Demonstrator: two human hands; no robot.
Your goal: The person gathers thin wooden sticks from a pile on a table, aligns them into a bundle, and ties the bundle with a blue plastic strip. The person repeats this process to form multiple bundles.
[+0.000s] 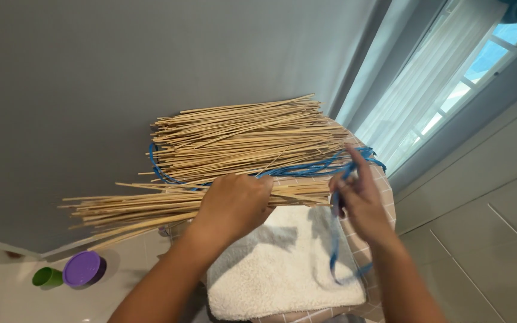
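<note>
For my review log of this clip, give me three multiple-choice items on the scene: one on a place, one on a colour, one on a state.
1. Where does the white fluffy towel lie?
A. on the pink tiled stool, under the hands
B. on the floor beside the cups
C. over the window sill

2. What colour is the thin plastic cord that runs around the bundles of thin tan sticks?
A. red
B. blue
C. white

3. What is the left hand doing?
A. hanging free in the air
B. gripping the lower stick bundle
C. holding the purple round cup

Answers: 1 A, the towel covers the stool top below both hands. 2 B, the cord shows bright blue, and the right hand pinches it. 3 B, the fingers close over the lower sticks.
</note>
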